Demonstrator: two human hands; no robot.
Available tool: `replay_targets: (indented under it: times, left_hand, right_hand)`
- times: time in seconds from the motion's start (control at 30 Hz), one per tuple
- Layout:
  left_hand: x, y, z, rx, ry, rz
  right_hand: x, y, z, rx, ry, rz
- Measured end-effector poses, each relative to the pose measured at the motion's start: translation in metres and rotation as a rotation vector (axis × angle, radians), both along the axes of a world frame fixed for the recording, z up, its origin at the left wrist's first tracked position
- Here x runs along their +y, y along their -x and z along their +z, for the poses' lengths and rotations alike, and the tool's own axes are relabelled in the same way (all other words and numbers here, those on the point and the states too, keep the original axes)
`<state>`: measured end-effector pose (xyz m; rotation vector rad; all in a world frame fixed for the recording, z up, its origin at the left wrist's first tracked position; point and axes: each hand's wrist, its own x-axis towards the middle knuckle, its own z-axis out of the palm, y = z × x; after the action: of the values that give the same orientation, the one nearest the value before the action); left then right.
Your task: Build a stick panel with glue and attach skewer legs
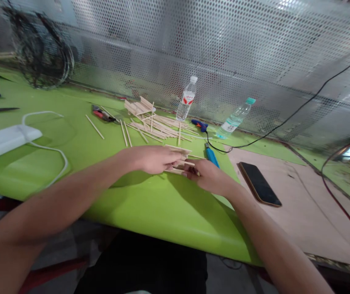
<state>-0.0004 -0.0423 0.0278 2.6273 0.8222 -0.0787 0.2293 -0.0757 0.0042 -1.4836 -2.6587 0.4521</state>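
My left hand (154,159) and my right hand (206,175) meet over a small frame of wooden sticks (181,160) lying on the green table (107,163). Both hands pinch the frame, the left from its left side, the right from its near right corner. Behind it lies a loose pile of wooden sticks (159,124), and a partly built stick structure (140,107) stands at the back of that pile.
A blue-handled tool (212,156) lies by my right hand. A blue glue gun (200,124) with a black cable, two water bottles (186,100) (235,118), red pliers (103,114), a phone (259,183), a white power strip (5,141) and a perforated metal wall (224,53) surround the spot.
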Motion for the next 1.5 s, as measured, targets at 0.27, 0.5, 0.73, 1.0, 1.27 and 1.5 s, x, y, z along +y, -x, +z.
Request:
replay_targets:
  times: [0.27,0.5,0.73,1.0,1.27,1.5]
  left_hand:
    - [0.016,0.011,0.001,-0.025,0.111,0.075]
    - [0.032,0.032,-0.005,0.104,0.105,0.284]
    - [0.023,0.02,0.001,0.002,0.204,0.164]
    - [0.01,0.005,0.001,-0.051,0.17,0.094]
    - [0.009,0.009,0.001,-0.059,0.098,0.062]
    - [0.012,0.01,0.001,-0.104,0.17,0.01]
  right_hand:
    - [0.0,0.0,0.003,0.056,-0.017,0.027]
    - [-0.002,-0.002,0.002,0.055,-0.005,0.019]
    - [-0.001,-0.004,-0.001,0.063,-0.009,0.032]
    - [-0.001,-0.005,-0.001,0.053,-0.015,0.04]
    - [-0.001,-0.003,0.0,0.019,-0.002,0.023]
    - [0.0,-0.003,0.002,0.012,-0.007,0.0]
